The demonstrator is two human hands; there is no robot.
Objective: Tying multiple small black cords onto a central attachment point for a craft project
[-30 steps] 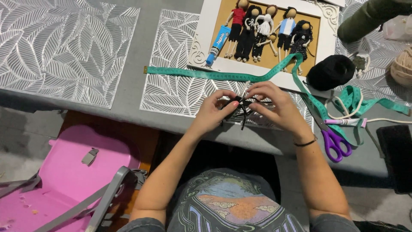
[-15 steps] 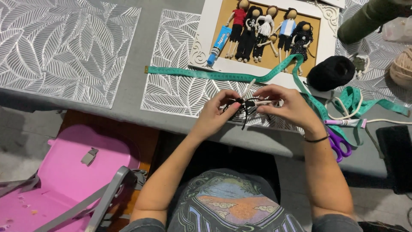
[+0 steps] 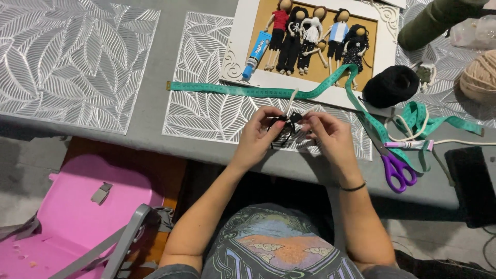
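Two bare hands meet over a grey table in the head view — the left hand (image 3: 257, 135) and right hand (image 3: 330, 133) both pinch a small bundle of black yarn with pale sticks (image 3: 287, 124), held just above a white leaf-patterned placemat (image 3: 206, 111). Close beyond lies a teal measuring tape (image 3: 243, 90) and a white frame of yarn dolls (image 3: 310, 39). Purple-handled scissors (image 3: 395, 168) rest to the right, near a black yarn ball (image 3: 390, 86).

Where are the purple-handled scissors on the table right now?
The scissors lie on the table's near right edge, just right of the right hand, beside the green tape measure.
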